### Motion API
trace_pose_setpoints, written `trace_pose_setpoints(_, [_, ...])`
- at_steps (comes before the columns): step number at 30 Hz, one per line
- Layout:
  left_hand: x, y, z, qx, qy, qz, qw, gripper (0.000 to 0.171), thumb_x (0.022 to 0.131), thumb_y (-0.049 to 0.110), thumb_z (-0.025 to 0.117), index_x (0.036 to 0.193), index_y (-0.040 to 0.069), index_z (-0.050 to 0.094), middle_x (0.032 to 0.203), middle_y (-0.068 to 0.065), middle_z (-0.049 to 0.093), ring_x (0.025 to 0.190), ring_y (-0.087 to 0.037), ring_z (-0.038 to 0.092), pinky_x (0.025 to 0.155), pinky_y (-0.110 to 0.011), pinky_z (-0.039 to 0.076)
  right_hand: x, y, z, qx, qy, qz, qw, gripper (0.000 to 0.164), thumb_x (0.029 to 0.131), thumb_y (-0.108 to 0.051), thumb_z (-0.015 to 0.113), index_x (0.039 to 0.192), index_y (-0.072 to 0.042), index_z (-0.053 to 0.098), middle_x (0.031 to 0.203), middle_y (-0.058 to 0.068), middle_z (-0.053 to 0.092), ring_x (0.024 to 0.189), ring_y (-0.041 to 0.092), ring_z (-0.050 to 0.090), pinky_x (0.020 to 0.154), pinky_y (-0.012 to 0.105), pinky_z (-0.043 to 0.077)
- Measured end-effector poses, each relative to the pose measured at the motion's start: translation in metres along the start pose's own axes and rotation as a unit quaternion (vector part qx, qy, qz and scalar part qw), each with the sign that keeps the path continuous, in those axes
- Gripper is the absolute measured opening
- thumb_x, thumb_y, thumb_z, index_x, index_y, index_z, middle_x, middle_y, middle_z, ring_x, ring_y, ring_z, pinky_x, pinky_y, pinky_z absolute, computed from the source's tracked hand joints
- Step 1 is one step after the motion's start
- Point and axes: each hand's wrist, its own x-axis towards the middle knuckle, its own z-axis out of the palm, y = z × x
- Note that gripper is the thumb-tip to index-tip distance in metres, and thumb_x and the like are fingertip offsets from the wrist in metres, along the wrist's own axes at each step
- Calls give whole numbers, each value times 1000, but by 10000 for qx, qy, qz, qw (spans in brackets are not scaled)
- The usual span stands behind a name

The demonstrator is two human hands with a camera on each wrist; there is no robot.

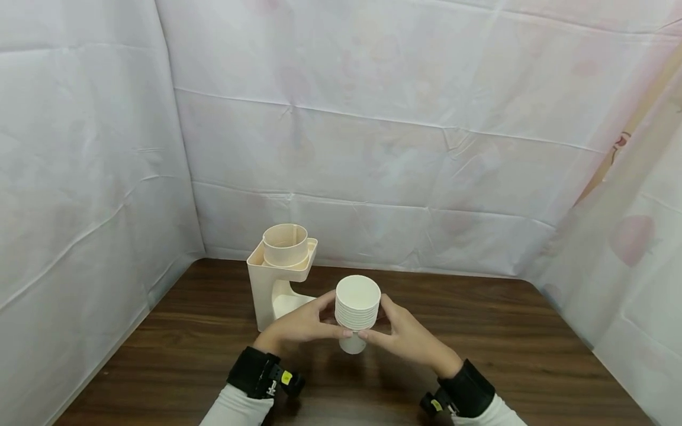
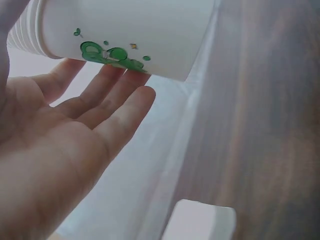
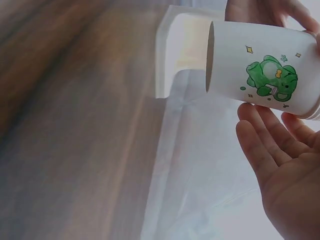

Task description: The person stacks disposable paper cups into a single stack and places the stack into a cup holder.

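A stack of white paper cups (image 1: 358,299) stands upright between the two hands, its rims nested one over another. My left hand (image 1: 301,322) holds its left side and my right hand (image 1: 412,338) the right, thumbs at the front. The stack's bottom end appears raised off the table. In the left wrist view, fingertips touch the lowest paper cup (image 2: 165,30) near a green printed figure. The right wrist view shows a green cartoon bear on the cup (image 3: 230,60), with my right fingers against its side.
A cream plastic stand (image 1: 261,296) with a round tube (image 1: 285,245) on top rises just behind and left of the left hand. Both are on a dark wooden table (image 1: 479,331). White sheets (image 1: 373,160) hang behind and at the sides.
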Motion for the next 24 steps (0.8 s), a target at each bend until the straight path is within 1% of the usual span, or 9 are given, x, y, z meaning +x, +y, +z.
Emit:
trace_pose_setpoints(3, [-2, 9, -3, 254, 232, 1, 9994, 65, 83, 27, 71, 137, 26, 35, 124, -2, 55, 111, -15, 53, 91, -36, 48, 5, -5, -3, 126, 92, -178, 9997, 70, 87, -38, 64, 142, -22, 24, 128, -3, 50, 114, 13, 49, 89, 48, 48])
trace_pose_setpoints(7, [-5, 21, -5, 351, 525, 57, 9980, 60, 83, 28, 71, 133, 25, 38, 121, -2, 55, 106, -17, 55, 87, -38, 49, 13, -12, -5, 415, 220, -281, 9985, 59, 88, -31, 65, 136, -24, 31, 116, -5, 55, 103, 11, 54, 84, 44, 51])
trace_pose_setpoints(10, [-6, 29, -6, 266, 737, 121, 9969, 61, 83, 26, 71, 133, 24, 37, 121, -5, 54, 105, -19, 55, 89, -42, 48, 17, -19, -6, 459, 324, -328, 9979, 55, 89, -26, 64, 134, -22, 33, 114, -3, 56, 101, 11, 55, 82, 42, 52])
trace_pose_setpoints(14, [-8, 39, -6, 59, 1070, 71, 9942, 63, 81, 26, 72, 134, 24, 36, 125, -5, 53, 111, -18, 52, 95, -45, 44, 21, -38, -12, 491, 390, -489, 9968, 54, 91, -18, 61, 136, -12, 33, 116, 4, 55, 103, 14, 54, 83, 45, 51])
trace_pose_setpoints(17, [-9, 44, -6, -95, 1227, 93, 9924, 63, 81, 24, 73, 133, 22, 38, 126, -5, 53, 112, -18, 52, 96, -46, 43, 23, -53, -16, 569, 390, -566, 9960, 53, 91, -13, 59, 137, -6, 32, 116, 7, 55, 103, 16, 54, 83, 46, 50])
trace_pose_setpoints(21, [-10, 51, -8, -107, 1392, 317, 9897, 63, 80, 20, 73, 133, 19, 40, 127, -7, 50, 111, -21, 53, 95, -47, 44, 27, -64, -18, 650, 485, -577, 9950, 54, 91, -11, 58, 138, -6, 32, 115, 6, 55, 102, 17, 54, 83, 41, 51])
trace_pose_setpoints(24, [-13, 57, -9, -42, 1593, 375, 9865, 64, 81, 21, 73, 134, 19, 39, 126, -8, 49, 110, -22, 52, 94, -46, 44, 32, -69, -17, 790, 594, -644, 9930, 57, 91, -9, 58, 140, -6, 29, 121, 8, 53, 107, 18, 52, 86, 42, 50])
